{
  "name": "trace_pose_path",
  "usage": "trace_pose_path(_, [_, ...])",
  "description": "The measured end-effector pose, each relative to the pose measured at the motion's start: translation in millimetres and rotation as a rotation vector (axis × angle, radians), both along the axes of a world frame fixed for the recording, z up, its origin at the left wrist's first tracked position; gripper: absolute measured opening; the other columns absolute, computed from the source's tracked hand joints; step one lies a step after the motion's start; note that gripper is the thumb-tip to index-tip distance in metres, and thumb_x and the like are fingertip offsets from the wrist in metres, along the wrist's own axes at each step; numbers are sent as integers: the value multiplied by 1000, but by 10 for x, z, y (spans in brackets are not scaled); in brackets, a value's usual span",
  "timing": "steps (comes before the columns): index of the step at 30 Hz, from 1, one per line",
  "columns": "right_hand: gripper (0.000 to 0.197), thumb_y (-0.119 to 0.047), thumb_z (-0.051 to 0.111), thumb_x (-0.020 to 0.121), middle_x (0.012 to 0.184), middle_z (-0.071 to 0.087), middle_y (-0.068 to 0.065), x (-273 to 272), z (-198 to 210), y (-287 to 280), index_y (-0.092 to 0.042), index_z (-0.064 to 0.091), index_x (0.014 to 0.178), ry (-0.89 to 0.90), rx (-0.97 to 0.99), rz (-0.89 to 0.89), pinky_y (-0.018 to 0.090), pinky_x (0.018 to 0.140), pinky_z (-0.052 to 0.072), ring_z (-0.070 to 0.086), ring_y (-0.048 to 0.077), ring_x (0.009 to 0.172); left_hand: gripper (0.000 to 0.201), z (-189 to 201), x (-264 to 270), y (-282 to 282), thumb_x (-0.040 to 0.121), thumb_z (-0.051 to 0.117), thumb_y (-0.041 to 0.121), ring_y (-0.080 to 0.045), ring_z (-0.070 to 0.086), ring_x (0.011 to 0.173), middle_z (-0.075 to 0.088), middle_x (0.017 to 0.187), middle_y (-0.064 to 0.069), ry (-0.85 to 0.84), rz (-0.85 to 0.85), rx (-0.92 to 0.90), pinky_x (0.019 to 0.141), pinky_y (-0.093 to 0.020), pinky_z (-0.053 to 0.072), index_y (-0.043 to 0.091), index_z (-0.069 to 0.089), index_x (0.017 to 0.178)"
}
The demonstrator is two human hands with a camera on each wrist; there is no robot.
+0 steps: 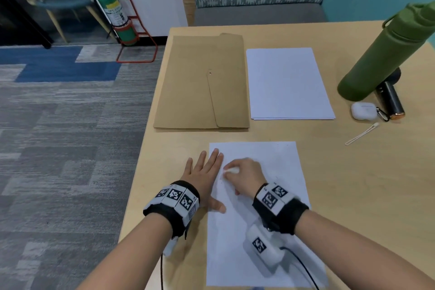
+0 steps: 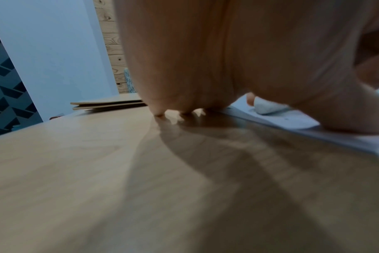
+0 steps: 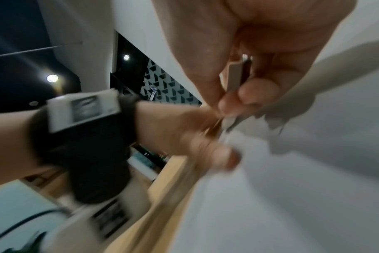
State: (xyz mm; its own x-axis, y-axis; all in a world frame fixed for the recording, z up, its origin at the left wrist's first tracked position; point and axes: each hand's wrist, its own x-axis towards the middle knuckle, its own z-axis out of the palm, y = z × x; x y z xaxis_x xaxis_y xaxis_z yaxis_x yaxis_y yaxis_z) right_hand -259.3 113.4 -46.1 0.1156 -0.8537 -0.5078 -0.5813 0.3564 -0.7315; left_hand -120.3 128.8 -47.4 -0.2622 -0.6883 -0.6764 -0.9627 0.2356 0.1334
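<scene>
The sheet of paper [image 1: 277, 160] lies flat on the near part of the table [image 1: 364, 195], its long side running away from the person. Both wrists carry black bands with black-and-white square marker patterns, which hold no legible text. The left hand [image 1: 204, 172] lies palm down with its fingers straight and slightly spread, straddling the sheet's left edge, with the thumb on the paper. The right hand [image 1: 247, 172] has its fingers curled and clamped on a small white eraser [image 1: 231, 170]. The eraser protrudes at the fingertips, touches the sheet near its left edge, and sits just beside the left index finger. Faint marks on the sheet are illegible. Farther off lie a brown envelope [image 1: 200, 82] and a stack of white paper [image 1: 289, 82]. At far right are a green bottle [image 1: 381, 49] and an earbud case [image 1: 363, 110]. The fire extinguisher [image 1: 115, 14] label is too small to read.
</scene>
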Motion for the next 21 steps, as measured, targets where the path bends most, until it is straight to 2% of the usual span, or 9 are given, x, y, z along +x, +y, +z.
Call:
trace_pose_path(2, [22, -19, 60, 83, 86, 67, 7, -31, -19, -69, -13, 68, 103, 16, -56, -111, 29, 51, 54, 53, 11, 37, 130, 6, 1, 4, 70, 67, 64, -24, -30, 140, -37, 149, 5, 0, -1, 5, 112, -48, -16, 19, -31, 142])
trace_pose_path(4, [24, -19, 58, 84, 99, 69, 8, 44, -67, 71, -14, 66, 106, 20, -86, -50, 30, 62, 54, 55, 13, 49, 130, 9, 1, 2, 70, 67, 64, -24, -30, 140, -37, 149, 4, 1, -2, 0, 112, -49, -15, 19, -31, 142])
trace_pose_path(7, [22, -21, 60, 82, 99, 71, 6, 96, -60, 257, -18, 69, 102, 16, -40, 108, 28, 64, 54, 49, 6, 45, 129, 11, -5, 4, 70, 66, 65, -25, -30, 140, -37, 149, 3, -1, -2, 2, 112, -49, -15, 18, -31, 142])
trace_pose_path(9, [21, -22, 61, 82, 103, 69, 5, 6, -58, 107, -19, 69, 102, 35, -57, 56, 31, 67, 56, 53, 12, 48, 129, 15, -7, 6, 71, 66, 64, -25, -30, 140, -38, 149, 4, -7, -1, 6, 112, -49, -15, 19, -31, 142])
trace_pose_path(12, [23, -21, 61, 83, 112, 67, 4, -78, -61, -23, -17, 68, 104, 50, -96, -136, 31, 79, 53, 64, 21, 77, 129, 4, -6, 6, 71, 67, 63, -23, -31, 139, -38, 149, 5, -5, 6, 2, 112, -48, -15, 20, -31, 142])
trace_pose_path(14, [26, -20, 57, 85, 117, 66, 3, -2, -77, 116, -16, 66, 109, 93, -126, -52, 27, 91, 45, 61, 19, 104, 129, 2, -6, 1, 71, 67, 63, -23, -31, 139, -38, 149, 5, -1, 6, 4, 112, -48, -16, 20, -32, 142])
trace_pose_path(15, [26, -21, 56, 86, 117, 66, 3, 42, -76, 212, -16, 66, 110, 94, -121, 15, 27, 93, 44, 60, 18, 108, 129, 2, -6, 0, 71, 67, 63, -24, -31, 139, -38, 149, 4, 1, 6, 8, 112, -48, -16, 19, -32, 142])
trace_pose_path(18, [25, -24, 58, 84, 116, 67, 2, 7, -85, 213, -20, 67, 107, 88, -86, 78, 27, 94, 45, 60, 17, 109, 129, 6, -1, -1, 71, 66, 64, -24, -31, 139, -38, 149, 4, 2, 3, 11, 112, -48, -16, 19, -32, 142])
trace_pose_path(21, [26, -23, 58, 85, 118, 66, 3, -126, -70, -20, -17, 66, 109, 116, -132, -112, 25, 93, 42, 58, 18, 111, 130, 12, -2, 1, 70, 67, 64, -23, -31, 139, -38, 149, 5, 3, 6, 12, 112, -48, -16, 20, -32, 142])
